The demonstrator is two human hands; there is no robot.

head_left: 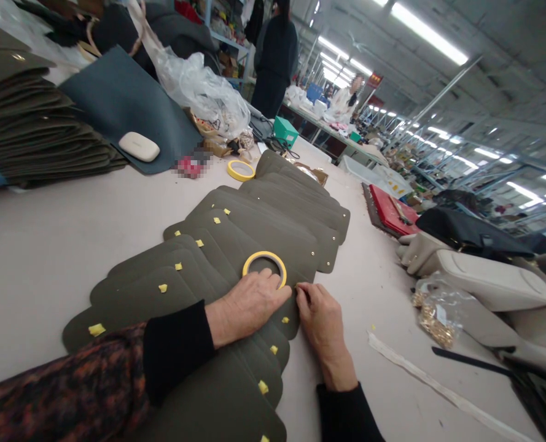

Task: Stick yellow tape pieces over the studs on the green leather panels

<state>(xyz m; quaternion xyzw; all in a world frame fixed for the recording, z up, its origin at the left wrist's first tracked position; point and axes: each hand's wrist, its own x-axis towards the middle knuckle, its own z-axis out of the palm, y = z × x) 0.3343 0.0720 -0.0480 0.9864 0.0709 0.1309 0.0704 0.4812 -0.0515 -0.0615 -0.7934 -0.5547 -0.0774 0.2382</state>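
Note:
Overlapping dark olive panels (254,227) with rounded corners lie fanned along the table. Small yellow tape pieces (163,288) sit on several of them near both side edges, and some upper panels carry small metal studs. My left hand (249,307) is closed around the near rim of a roll of yellow tape (265,255), above the panels. Just right of it, my right hand (319,313) is pinched at the panels' right edge. What its fingertips hold, if anything, is too small to make out.
A second yellow tape roll (241,170) lies beyond the panels. At left are a tall panel stack (33,123) and a white oval case (139,147) on a dark sheet. Pale bags (489,279), a bag of gold hardware (436,319) and a white strip (433,377) lie right.

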